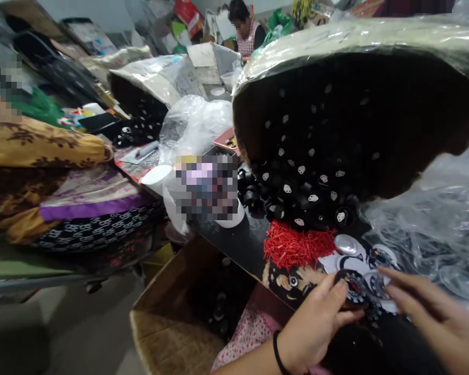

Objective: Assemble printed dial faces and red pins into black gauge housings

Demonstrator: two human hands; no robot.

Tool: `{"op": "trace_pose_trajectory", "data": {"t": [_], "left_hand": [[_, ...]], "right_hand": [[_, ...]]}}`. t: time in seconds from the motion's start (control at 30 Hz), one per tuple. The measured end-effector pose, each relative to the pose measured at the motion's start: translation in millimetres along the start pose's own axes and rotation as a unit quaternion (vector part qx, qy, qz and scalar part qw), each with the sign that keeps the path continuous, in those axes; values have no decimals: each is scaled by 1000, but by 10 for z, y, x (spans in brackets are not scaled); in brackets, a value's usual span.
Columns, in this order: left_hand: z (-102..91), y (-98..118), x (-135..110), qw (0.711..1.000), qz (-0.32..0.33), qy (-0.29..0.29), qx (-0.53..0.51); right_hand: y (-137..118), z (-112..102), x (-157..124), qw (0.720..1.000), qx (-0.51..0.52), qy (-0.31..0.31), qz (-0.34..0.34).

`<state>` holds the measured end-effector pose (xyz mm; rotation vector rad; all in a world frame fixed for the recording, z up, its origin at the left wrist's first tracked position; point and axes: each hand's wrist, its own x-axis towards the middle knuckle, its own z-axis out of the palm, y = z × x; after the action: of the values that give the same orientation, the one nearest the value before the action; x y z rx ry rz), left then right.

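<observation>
My left hand (316, 325), with a black band on the wrist, pinches a small round black dial piece (354, 285) at the near edge of the black table (234, 242). My right hand (433, 315) reaches in from the right; its fingers stretch toward the same piece and the other dial faces (379, 258) lying there. Just beyond lies a heap of small red pins (297, 245). Behind that, many small black round parts with white marks (297, 192) spill from a big plastic-lined sack (355, 104).
An open cardboard box (180, 312) stands on the floor at my left. Clear plastic bags (191, 125) and a bag of clear lenses (433, 219) crowd the table. A person in patterned cloth (42, 156) sits at left; another person (244, 31) works far behind.
</observation>
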<state>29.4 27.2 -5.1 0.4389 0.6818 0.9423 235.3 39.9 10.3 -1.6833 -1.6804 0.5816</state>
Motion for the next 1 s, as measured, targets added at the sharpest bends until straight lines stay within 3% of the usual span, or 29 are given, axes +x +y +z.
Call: {"op": "trace_pose_trajectory", "data": {"t": [0.1, 0.2, 0.43, 0.63, 0.77, 1.0], "left_hand": [[14, 5, 17, 999, 24, 4, 48], [-33, -10, -4, 995, 39, 16, 93], [-85, -13, -60, 979, 90, 25, 180], [35, 77, -144, 964, 92, -8, 250], [12, 106, -192, 946, 130, -9, 296], [-78, 249, -335, 904, 203, 0, 375]], "right_hand": [[-305, 311, -59, 997, -5, 6, -83], [-351, 385, -76, 992, -9, 4, -128], [-405, 345, -73, 992, 12, -20, -122], [-501, 460, -31, 995, -79, -13, -67], [-553, 532, -36, 989, -91, -9, -114], [-748, 678, -15, 985, 19, 30, -167]]}}
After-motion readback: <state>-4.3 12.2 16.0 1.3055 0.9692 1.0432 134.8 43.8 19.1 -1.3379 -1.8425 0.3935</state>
